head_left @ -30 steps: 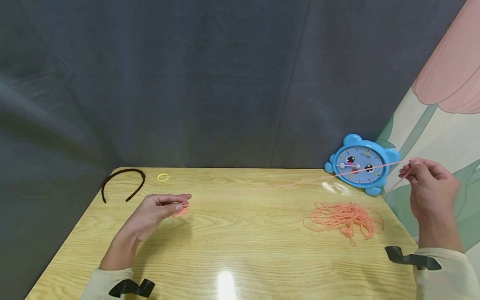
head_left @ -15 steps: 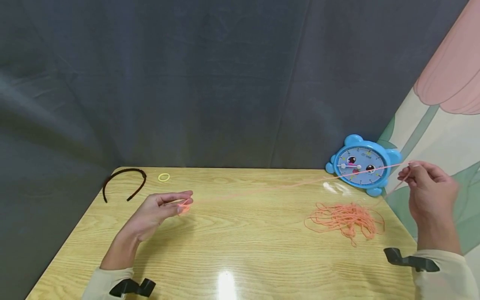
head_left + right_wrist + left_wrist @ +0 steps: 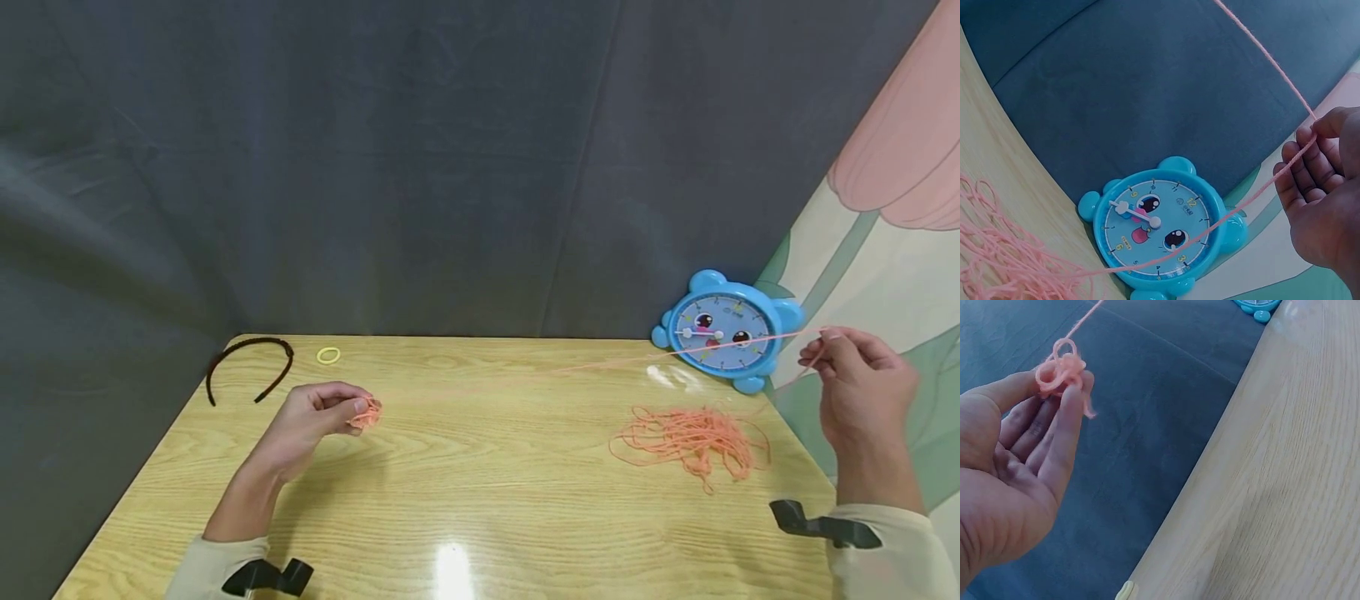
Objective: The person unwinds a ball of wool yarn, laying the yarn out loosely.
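My left hand (image 3: 318, 417) pinches a small looped bundle of coral yarn (image 3: 1063, 372) between thumb and fingertips, above the left part of the table. From that bundle a single strand (image 3: 592, 367) stretches across to my right hand (image 3: 866, 387), which pinches it between thumb and index finger, raised near the right wall. Past the right fingers (image 3: 1297, 165) the strand runs down to a loose tangled heap of the same yarn (image 3: 690, 437) on the table. In the right wrist view this lower length crosses in front of a blue toy clock (image 3: 1160, 225).
The clock leans at the table's back right corner, by the dark curtain (image 3: 420, 183) and patterned wall (image 3: 922, 283). On the back left of the wooden table (image 3: 480, 483) lie a dark headband (image 3: 247, 342) and a yellow ring-shaped band (image 3: 328, 356).
My left fingers have closed in around the yarn bundle, which shows larger at the fingertips than a second ago. My right hand has barely moved, and the strand stays stretched between both hands.
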`<state>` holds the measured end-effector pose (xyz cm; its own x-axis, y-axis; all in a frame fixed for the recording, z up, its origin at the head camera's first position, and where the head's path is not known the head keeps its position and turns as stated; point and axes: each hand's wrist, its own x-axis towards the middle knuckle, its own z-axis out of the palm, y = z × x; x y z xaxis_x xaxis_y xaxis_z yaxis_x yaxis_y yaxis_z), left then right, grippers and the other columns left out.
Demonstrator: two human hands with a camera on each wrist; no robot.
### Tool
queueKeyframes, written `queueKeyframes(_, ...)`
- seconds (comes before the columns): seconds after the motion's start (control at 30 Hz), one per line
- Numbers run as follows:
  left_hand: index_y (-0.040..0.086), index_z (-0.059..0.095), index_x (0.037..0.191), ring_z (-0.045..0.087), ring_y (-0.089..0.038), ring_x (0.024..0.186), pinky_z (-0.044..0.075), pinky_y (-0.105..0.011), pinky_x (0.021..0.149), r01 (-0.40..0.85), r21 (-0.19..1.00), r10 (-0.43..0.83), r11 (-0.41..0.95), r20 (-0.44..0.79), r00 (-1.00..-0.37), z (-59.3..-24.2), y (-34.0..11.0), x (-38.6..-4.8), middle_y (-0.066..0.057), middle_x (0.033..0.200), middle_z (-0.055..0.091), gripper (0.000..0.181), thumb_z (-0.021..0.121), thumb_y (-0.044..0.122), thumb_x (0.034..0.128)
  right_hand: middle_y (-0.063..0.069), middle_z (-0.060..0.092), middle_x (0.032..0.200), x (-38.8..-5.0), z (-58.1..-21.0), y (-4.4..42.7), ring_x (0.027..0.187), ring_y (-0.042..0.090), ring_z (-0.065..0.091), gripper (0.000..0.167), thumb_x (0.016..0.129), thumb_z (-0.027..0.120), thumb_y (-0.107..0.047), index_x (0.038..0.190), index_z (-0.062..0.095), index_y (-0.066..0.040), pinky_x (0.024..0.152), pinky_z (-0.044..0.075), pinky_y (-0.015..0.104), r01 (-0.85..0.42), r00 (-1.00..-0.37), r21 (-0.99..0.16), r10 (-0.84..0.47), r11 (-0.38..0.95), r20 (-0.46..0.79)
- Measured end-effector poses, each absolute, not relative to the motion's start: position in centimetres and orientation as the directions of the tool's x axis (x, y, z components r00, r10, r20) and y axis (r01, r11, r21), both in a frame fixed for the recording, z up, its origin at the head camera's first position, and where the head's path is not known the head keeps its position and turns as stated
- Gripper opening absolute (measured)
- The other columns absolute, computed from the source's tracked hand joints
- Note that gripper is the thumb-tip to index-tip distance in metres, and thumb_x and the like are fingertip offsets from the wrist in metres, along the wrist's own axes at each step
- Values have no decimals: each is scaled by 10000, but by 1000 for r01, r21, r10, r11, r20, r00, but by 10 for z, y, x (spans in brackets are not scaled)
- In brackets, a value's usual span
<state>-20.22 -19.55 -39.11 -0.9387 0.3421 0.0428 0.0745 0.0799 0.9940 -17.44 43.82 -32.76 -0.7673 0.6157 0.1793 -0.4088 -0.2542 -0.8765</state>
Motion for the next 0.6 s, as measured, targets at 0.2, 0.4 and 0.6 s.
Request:
queueKeyframes(0.2, 73, 727, 1117, 692, -74, 829, 569, -260, 701, 74, 994, 348, 84, 40, -937, -390, -201, -203, 76, 941, 755, 150, 687, 169, 1009, 79, 658, 798, -174, -329, 442, 698, 168, 656, 119, 945, 729, -30, 1011, 694, 63, 655, 605, 195, -454, -751, -844, 633, -287, 189)
queueKeyframes(0.4, 14, 695, 1187, 660, -89, 891, 575, -265, 796, 77, 993, 341, 85, 44, -939, -389, -204, -203, 92, 1012, 742, 236, 661, 185, 1027, 77, 652, 822, -172, -326, 447, 695, 169, 659, 120, 937, 738, -26, 1020, 706, 53, 656, 609, 193, -455, -726, -842, 669, -288, 163)
queueKeyframes(0.6, -66, 639, 1274, 683, -69, 968, 584, -248, 881, 97, 991, 326, 95, 61, -943, -390, -206, -203, 98, 1060, 725, 324, 645, 151, 1033, 79, 650, 812, -171, -326, 452, 683, 171, 660, 142, 926, 750, -24, 1021, 702, 69, 634, 604, 197, -459, -708, -841, 689, -286, 152)
